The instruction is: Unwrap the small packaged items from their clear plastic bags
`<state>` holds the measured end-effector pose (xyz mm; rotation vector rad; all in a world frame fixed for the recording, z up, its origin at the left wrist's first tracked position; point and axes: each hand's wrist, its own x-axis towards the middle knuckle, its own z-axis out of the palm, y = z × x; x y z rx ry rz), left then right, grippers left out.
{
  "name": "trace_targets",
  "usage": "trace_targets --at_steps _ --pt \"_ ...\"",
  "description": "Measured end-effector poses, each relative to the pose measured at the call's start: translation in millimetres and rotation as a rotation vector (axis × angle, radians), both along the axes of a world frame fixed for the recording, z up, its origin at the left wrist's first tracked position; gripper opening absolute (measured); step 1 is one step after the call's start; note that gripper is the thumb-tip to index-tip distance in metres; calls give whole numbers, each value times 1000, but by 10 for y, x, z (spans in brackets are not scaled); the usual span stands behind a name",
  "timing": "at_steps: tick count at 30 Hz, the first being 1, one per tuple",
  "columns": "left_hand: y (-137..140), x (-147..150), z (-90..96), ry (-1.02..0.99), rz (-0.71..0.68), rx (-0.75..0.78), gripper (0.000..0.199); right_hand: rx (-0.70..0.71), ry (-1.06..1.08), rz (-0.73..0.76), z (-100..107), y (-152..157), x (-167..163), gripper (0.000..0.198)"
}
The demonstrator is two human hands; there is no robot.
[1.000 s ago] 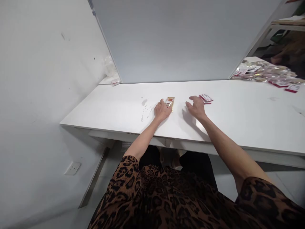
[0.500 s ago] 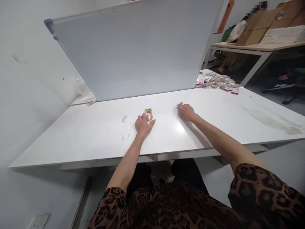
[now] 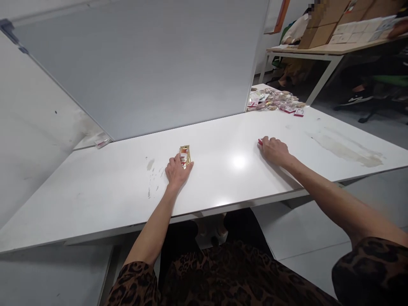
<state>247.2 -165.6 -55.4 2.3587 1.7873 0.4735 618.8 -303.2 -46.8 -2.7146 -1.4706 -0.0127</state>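
A small gold packet (image 3: 185, 154) with a white and red label lies on the white table. My left hand (image 3: 177, 171) is on its lower end, fingers bent along the left side and thumb at the right, gripping it. Farther right, low over the tabletop, my right hand (image 3: 274, 151) is closed, knuckles up. A little red object (image 3: 260, 142) pokes out between its thumb and fingers; most of it is hidden in the hand, so its kind does not show.
A large whiteboard (image 3: 143, 68) stands along the table's back edge. Several clear-wrapped packets (image 3: 277, 100) are heaped at the back right, and another wrapped item (image 3: 102, 141) lies behind the board's left corner. Cardboard boxes (image 3: 328, 25) and a seated person are at another desk.
My right hand has moved right across the table with the red object, away from my left hand. The left hand stays at the gold packet. The camera view has turned slightly right.
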Motion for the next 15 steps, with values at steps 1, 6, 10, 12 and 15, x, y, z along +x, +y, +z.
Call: trace_targets --at_steps 1,6,10,12,15 --pt "0 1 7 3 5 -5 76 -17 22 10 14 5 46 50" --pt "3 4 29 13 15 -17 77 -14 178 -7 134 11 433 54" --pt "11 6 27 21 13 -3 74 -29 171 -77 133 -55 736 56" --pt "13 7 25 26 12 4 74 -47 158 -79 106 -102 775 61" --pt "12 7 24 26 13 8 74 -34 130 -67 54 -169 675 67"
